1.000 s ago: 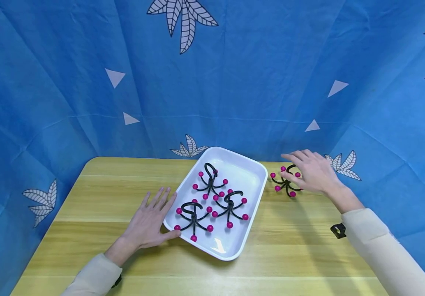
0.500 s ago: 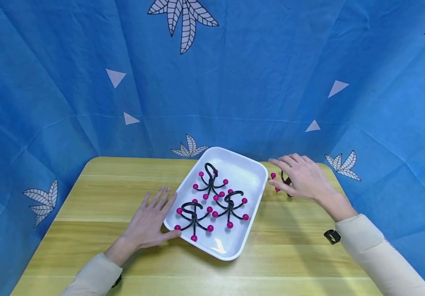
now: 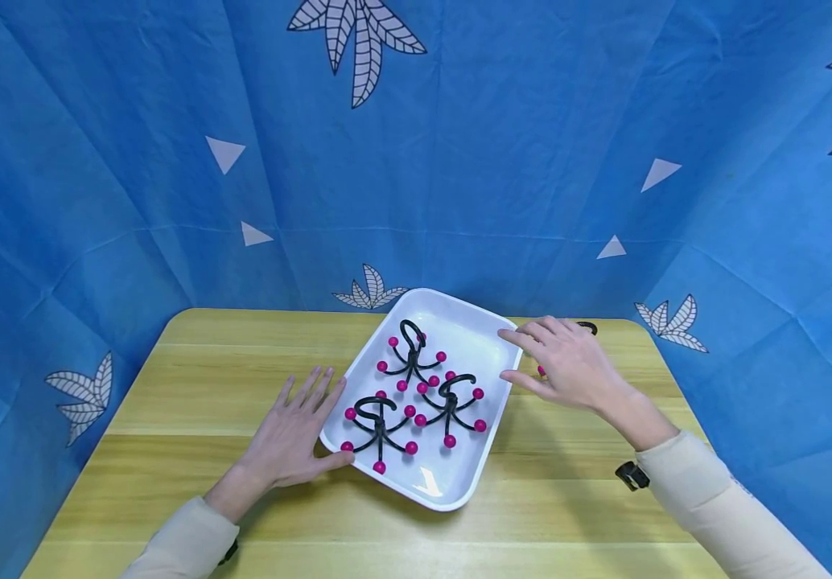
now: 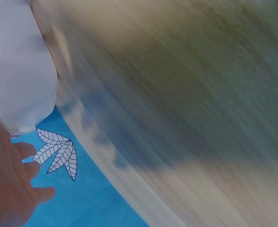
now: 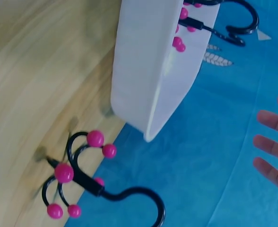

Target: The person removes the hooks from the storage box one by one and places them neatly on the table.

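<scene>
A white tray (image 3: 477, 326) lies slanted on the table and holds three black hook hangers, each with curved arms tipped in pink balls: one hanger (image 3: 413, 358) farther back, one hanger (image 3: 450, 404) to the right, one hanger (image 3: 380, 426) near the left front. My left hand (image 3: 289, 438) rests with spread fingers along the tray's left edge. Over the tray's right rim my right hand (image 3: 564, 362) is held with fingers extended, gripping nothing. It mostly covers a fourth such hanger (image 3: 587, 327), which the right wrist view shows standing on the table beside the tray.
The wooden table (image 3: 199, 386) extends on both sides of the tray. A blue cloth (image 3: 459, 161) with leaf and triangle prints hangs behind it and at both sides.
My right hand has moved left, from over the fourth hanger to the tray's right rim. The left hand, the tray and the three hangers inside have stayed put.
</scene>
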Demonstrator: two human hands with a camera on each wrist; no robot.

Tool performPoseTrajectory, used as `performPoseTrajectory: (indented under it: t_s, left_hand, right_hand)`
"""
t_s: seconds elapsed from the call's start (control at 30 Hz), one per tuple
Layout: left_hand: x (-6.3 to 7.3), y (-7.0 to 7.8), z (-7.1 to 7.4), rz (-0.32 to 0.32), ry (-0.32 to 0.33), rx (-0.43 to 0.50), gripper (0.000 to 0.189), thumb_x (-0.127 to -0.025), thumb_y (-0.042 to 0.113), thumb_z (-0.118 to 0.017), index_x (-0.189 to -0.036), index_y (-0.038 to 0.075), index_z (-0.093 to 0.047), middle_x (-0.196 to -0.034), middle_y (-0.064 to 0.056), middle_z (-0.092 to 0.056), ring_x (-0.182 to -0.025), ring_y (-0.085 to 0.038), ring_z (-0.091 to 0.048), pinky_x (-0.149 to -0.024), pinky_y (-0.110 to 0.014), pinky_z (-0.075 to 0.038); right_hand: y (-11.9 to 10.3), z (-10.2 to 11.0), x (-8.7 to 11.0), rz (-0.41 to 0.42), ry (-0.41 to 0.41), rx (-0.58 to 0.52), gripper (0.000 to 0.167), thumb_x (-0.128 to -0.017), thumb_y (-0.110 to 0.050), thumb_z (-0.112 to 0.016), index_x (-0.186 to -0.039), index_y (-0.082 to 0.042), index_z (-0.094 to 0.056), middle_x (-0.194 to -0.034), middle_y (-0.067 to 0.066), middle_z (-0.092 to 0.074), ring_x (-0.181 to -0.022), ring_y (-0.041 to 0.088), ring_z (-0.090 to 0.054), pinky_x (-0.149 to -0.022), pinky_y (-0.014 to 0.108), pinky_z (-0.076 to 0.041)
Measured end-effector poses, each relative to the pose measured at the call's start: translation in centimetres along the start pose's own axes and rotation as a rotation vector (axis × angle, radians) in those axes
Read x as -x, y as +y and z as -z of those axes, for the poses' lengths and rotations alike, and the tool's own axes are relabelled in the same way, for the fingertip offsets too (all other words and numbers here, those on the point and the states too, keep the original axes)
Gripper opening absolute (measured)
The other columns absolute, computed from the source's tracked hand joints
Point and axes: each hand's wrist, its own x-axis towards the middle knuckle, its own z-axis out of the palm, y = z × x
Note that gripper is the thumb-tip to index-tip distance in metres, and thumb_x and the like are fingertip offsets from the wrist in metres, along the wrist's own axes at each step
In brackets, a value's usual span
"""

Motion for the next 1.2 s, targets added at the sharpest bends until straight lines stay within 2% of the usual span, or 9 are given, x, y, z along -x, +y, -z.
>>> performPoseTrajectory:
  t_s: [0.1,0.3,0.4,0.7,0.83,1.1,1.17,1.2]
  left_hand:
    - [0.0,0.0,-0.1,0.002,0.0,-0.001,0.114,-0.084,0.084,-0.058,-0.168,0.012,-0.027,-0.174,-0.018,-0.03,-0.164,-0.039,-0.026,-0.132,-0.065,-0.023]
    - [-0.1,0.0,-0.1,0.002,0.001,-0.004,0.115,-0.084,0.084,-0.057,-0.168,0.013,-0.027,-0.174,-0.017,-0.03,-0.164,-0.039,-0.026,-0.132,-0.065,-0.023]
    - [-0.1,0.0,-0.1,0.004,-0.002,-0.006,0.115,-0.084,0.085,-0.056,-0.168,0.013,-0.027,-0.174,-0.017,-0.03,-0.164,-0.039,-0.025,-0.132,-0.065,-0.022]
    - [-0.1,0.0,-0.1,-0.001,-0.002,-0.015,0.115,-0.084,0.085,-0.055,-0.168,0.013,-0.026,-0.174,-0.017,-0.03,-0.164,-0.039,-0.026,-0.132,-0.064,-0.022]
    - [0.0,0.0,-0.1,-0.002,0.0,-0.013,0.115,-0.084,0.086,-0.055,-0.168,0.012,-0.026,-0.174,-0.017,-0.03,-0.164,-0.039,-0.026,-0.132,-0.065,-0.023]
    - [0.0,0.0,-0.1,0.0,0.0,-0.008,0.115,-0.084,0.086,-0.054,-0.168,0.012,-0.026,-0.174,-0.017,-0.03,-0.164,-0.039,-0.026,-0.132,-0.064,-0.023]
    - [0.0,0.0,-0.1,0.001,0.0,-0.007,0.115,-0.084,0.086,-0.054,-0.168,0.012,-0.026,-0.174,-0.017,-0.03,-0.164,-0.039,-0.025,-0.132,-0.064,-0.022]
    - [0.0,0.0,-0.1,0.001,-0.002,-0.006,0.115,-0.084,0.086,-0.054,-0.169,0.013,-0.026,-0.174,-0.017,-0.03,-0.164,-0.039,-0.025,-0.132,-0.064,-0.022]
  right_hand:
    - [-0.7,-0.3,-0.1,0.018,0.008,-0.017,0.083,-0.104,-0.077,-0.026,-0.136,-0.014,-0.07,-0.117,0.009,-0.077,-0.111,0.033,-0.07,-0.095,0.052,-0.061]
    - [-2.0,-1.4,-0.6,0.079,0.049,-0.037,0.08,-0.105,-0.075,-0.027,-0.135,-0.015,-0.07,-0.113,0.007,-0.077,-0.104,0.03,-0.072,-0.081,0.045,-0.062]
    - [-2.5,-1.9,-0.8,0.098,0.057,-0.036,0.078,-0.105,-0.074,-0.028,-0.133,-0.016,-0.071,-0.112,0.005,-0.077,-0.104,0.028,-0.072,-0.078,0.042,-0.062]
    - [-3.8,-2.9,-1.3,0.084,-0.038,-0.038,0.081,-0.104,-0.076,-0.022,-0.135,-0.019,-0.07,-0.116,0.002,-0.077,-0.108,0.026,-0.069,-0.083,0.042,-0.061]
    - [-4.1,-3.2,-1.5,0.08,-0.077,-0.04,0.077,-0.104,-0.076,-0.026,-0.134,-0.02,-0.071,-0.117,0.003,-0.077,-0.107,0.025,-0.069,-0.084,0.041,-0.062]
    - [-4.5,-4.1,-1.8,0.105,-0.08,-0.025,0.081,-0.105,-0.074,-0.018,-0.13,-0.019,-0.072,-0.114,0.002,-0.077,-0.103,0.024,-0.071,-0.086,0.041,-0.063]
    - [-4.5,-4.3,-1.8,0.114,-0.071,-0.018,0.077,-0.106,-0.073,-0.022,-0.128,-0.019,-0.073,-0.112,0.001,-0.077,-0.101,0.023,-0.071,-0.083,0.039,-0.063]
    - [-4.6,-4.4,-1.9,0.119,-0.067,-0.015,0.069,-0.106,-0.071,-0.032,-0.127,-0.02,-0.073,-0.112,0.001,-0.077,-0.1,0.022,-0.072,-0.081,0.038,-0.063]
